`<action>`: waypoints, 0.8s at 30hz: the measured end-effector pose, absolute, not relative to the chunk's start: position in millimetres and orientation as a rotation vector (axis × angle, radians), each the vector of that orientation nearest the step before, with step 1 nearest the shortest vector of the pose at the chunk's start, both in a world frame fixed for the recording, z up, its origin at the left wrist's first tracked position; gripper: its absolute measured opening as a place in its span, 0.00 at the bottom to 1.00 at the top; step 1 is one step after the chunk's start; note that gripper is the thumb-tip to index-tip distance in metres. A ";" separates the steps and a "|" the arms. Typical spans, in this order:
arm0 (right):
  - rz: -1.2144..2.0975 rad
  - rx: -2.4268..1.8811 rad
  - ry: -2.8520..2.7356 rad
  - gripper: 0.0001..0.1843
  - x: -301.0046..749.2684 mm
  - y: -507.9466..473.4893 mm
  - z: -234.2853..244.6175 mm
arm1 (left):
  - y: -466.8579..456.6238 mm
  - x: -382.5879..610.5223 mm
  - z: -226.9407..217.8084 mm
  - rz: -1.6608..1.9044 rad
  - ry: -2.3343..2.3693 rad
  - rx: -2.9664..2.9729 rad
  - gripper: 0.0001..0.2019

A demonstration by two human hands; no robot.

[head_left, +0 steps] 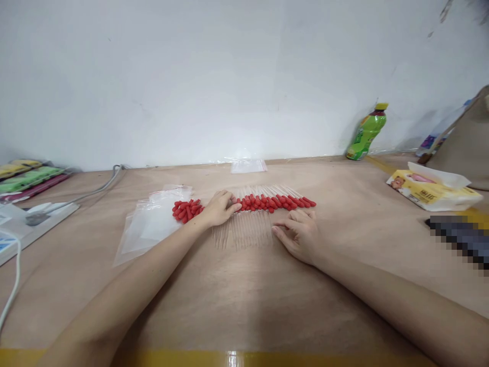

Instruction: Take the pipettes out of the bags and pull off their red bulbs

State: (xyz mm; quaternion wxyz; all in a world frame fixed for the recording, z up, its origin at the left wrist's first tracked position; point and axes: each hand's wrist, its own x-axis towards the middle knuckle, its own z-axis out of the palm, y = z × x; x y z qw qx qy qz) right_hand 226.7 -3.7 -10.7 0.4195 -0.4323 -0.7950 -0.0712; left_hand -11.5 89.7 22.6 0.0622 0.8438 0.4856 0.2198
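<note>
A row of clear droppers with red rubber bulbs (pixel 277 202) lies across the middle of the tan table (pixel 244 295). A loose heap of red bulbs (pixel 187 210) sits at the row's left end. My left hand (pixel 219 207) rests on the row's left part, fingers curled and pressed on a red bulb. My right hand (pixel 300 233) lies flat on the table just right of the clear dropper stems (pixel 244 229), fingers stretched out and touching them. It holds nothing.
Clear plastic bags (pixel 153 221) lie left of the bulbs, another small bag (pixel 248 165) by the wall. A green bottle (pixel 367 131) leans at the back right. A tissue pack (pixel 431 191) sits right. Cables (pixel 95 191) and coloured packs (pixel 26 178) are at left.
</note>
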 end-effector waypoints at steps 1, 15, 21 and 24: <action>-0.179 -1.088 -1.993 0.08 226.6 -3.8 -10.7 | 88.7 -12.1 23.2 0.692 1.501 2.534 0.10; -0.238 -0.933 -2.046 0.28 212.8 -2.9 -4.7 | 12.5 -52.1 15.8 0.945 1.280 2.683 0.06; -0.265 -0.825 -2.223 0.21 198.4 1.9 -2.8 | 4.1 -43.0 18.0 0.867 1.079 2.863 0.05; -0.246 -0.800 -2.229 0.12 196.2 4.3 -2.8 | 2.2 -40.7 19.5 0.940 1.019 2.903 0.05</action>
